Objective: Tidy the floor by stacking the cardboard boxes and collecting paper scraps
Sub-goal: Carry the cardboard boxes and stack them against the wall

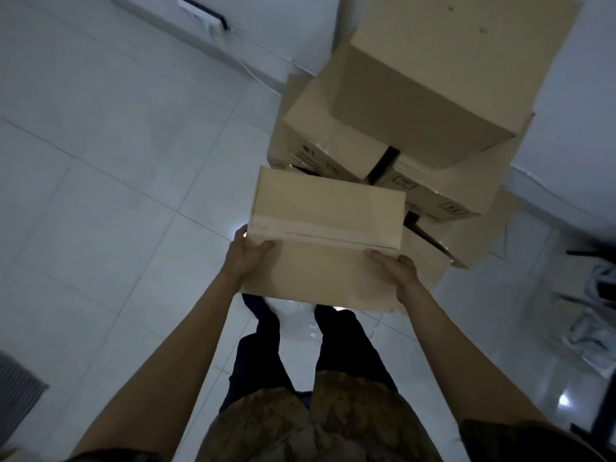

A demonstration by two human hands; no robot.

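Taped brown cardboard box held level above the floor, near a leaning stack of cardboard boxes beyond, tiny paper scraps on the floor beneath

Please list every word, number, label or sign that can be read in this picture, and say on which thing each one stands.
No text can be read.
Lower stacked box: dark print on its side, too blurred to read.
Box below it to the right: square handling symbols, too blurred to tell.
Held box: plain, only tape.
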